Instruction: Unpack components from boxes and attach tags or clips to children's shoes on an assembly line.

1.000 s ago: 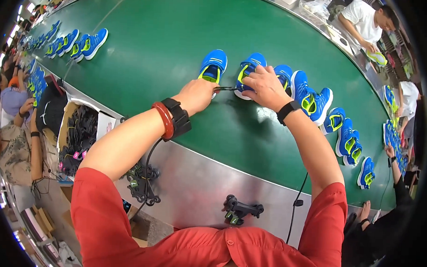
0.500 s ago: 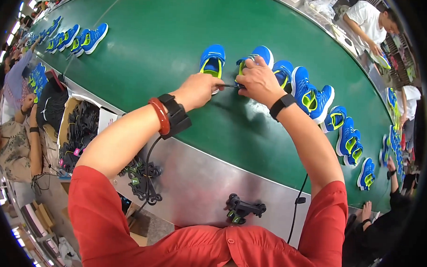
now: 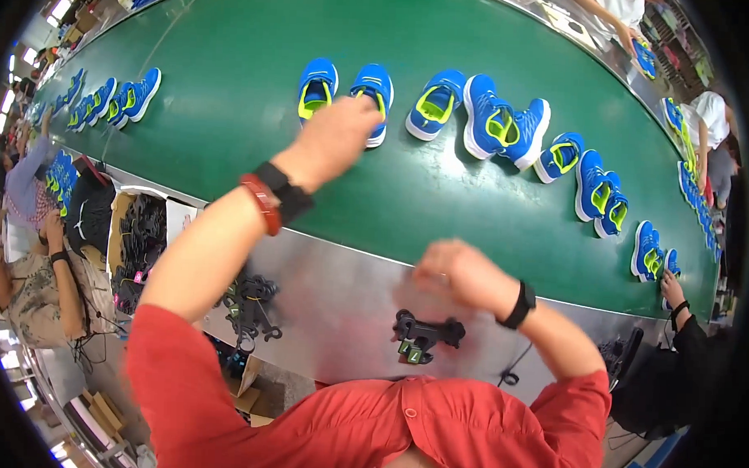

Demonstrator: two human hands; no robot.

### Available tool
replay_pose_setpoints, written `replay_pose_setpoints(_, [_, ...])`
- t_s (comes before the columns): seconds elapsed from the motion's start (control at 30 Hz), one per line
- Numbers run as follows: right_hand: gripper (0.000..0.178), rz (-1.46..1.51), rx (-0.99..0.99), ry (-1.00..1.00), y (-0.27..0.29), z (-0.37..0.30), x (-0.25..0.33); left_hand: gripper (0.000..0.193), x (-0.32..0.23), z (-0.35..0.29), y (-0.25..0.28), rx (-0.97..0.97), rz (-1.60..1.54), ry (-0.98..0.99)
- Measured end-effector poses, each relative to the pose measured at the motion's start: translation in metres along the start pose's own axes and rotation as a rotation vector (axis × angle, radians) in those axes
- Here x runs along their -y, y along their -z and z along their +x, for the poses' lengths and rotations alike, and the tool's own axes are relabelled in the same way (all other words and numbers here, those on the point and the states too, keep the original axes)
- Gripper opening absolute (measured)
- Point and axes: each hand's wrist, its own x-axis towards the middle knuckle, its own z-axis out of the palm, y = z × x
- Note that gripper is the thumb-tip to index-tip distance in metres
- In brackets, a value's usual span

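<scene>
My left hand (image 3: 332, 142) is over the opening of a blue shoe (image 3: 378, 84) with a lime-green lining and a white sole. Its fingers curl down there, and their tips and whatever they grip are hidden. Just left of that shoe stands another blue shoe (image 3: 318, 82), its toe pointing away from me. Lower and to the right, my right hand (image 3: 464, 274) hovers over the belt's near edge, smeared by motion with its fingers bent. The closest things below it are black plastic shoe hangers (image 3: 427, 333) with green tags, lying on the metal ledge.
More blue shoes (image 3: 502, 123) run rightward along the green belt (image 3: 310, 199); another group (image 3: 136, 98) is at the far left. Hangers (image 3: 252, 308) pile on the metal ledge (image 3: 347, 315), beside a box of black parts (image 3: 139, 238). Co-workers sit along both sides.
My hands, together on a thin black piece before, have parted. The left went to the shoe; the right came back toward the hangers. The shoes have shifted left along the belt.
</scene>
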Motion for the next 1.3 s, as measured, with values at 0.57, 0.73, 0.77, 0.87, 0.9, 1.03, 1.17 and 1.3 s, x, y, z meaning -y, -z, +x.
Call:
replay_pose_setpoints(0.57, [0.019,0.156,0.036,-0.270,-0.030,-0.096,0.029,0.009,-0.057,0.022,-0.079,0.087,-0.078,-0.079])
replay_pose_setpoints(0.73, [0.015,0.873,-0.141,-0.616,-0.005,-0.069,0.009,0.009,-0.079,-0.017,-0.068,0.090,-0.151,-0.050])
replay_pose_setpoints(0.77, [0.017,0.870,-0.181,-0.708,0.004,-0.059,0.007,0.009,-0.081,-0.020,-0.069,0.064,-0.163,-0.049])
replay_pose_setpoints(0.87, [0.026,0.806,-0.299,-0.794,0.014,-0.034,-0.007,0.010,-0.083,-0.022,-0.074,0.041,-0.196,-0.032])
replay_pose_setpoints(0.9, [0.031,0.756,-0.359,-0.775,0.010,-0.028,-0.014,0.010,-0.082,-0.022,-0.074,0.027,-0.195,-0.031])
replay_pose_setpoints(1.03, [0.036,0.797,-0.399,-0.761,-0.001,-0.020,-0.025,0.009,-0.082,-0.019,-0.072,0.034,-0.181,-0.024])
replay_pose_setpoints(1.17, [0.045,0.902,-0.437,-0.762,-0.011,-0.017,-0.029,0.009,-0.081,-0.016,-0.073,0.038,-0.167,-0.025])
replay_pose_setpoints(1.3, [0.047,0.980,-0.477,-0.708,-0.018,-0.012,-0.032,0.009,-0.080,-0.013,-0.072,0.055,-0.152,-0.032])
